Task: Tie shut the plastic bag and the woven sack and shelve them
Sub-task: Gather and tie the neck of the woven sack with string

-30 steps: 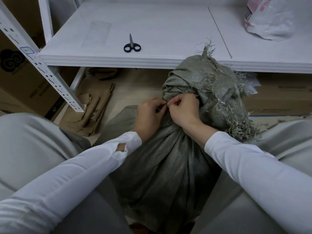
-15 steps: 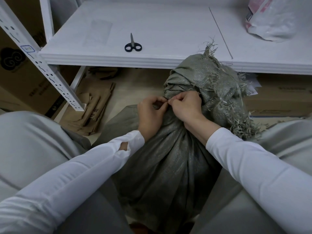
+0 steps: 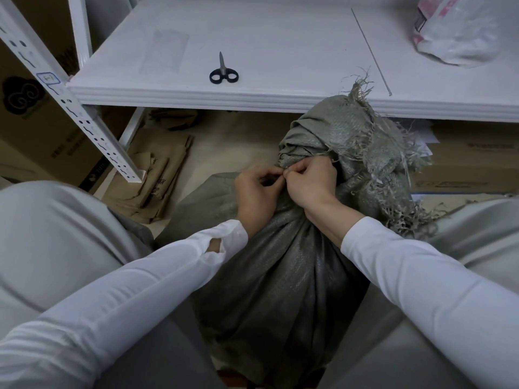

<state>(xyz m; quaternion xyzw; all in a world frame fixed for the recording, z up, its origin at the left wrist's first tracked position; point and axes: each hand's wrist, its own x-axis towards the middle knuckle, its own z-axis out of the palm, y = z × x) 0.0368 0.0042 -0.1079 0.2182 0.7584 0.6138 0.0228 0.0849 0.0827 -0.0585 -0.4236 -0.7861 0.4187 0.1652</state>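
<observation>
Knees: grey-trousered legs at the left and right edges, sack between them.
Sleeves: white, long; the left cuff has a small opening showing skin.
Sack (image 3: 283,279): grey-green woven fabric, upright on the floor between the knees; body full, pleated toward a gathered neck.
Sack neck: bunched and folded over above the hands; cut edge frayed into loose strands hanging to the right, top touching the shelf edge line.
Left hand (image 3: 254,196): fingers curled, thumb and forefinger pinched together at the neck; what they pinch is too small to tell.
Right hand (image 3: 311,183): fingers pinched shut at the same spot, fingertips touching the left hand's.
Floor: flattened brown paper bags (image 3: 151,175) left of the sack, under the shelf.
Shelf (image 3: 280,37): white board beyond the sack.
Scissors (image 3: 223,73): black handles, closed, near the shelf's front edge.
Bag (image 3: 455,29): translucent white plastic with pink print, on the shelf at far right.
</observation>
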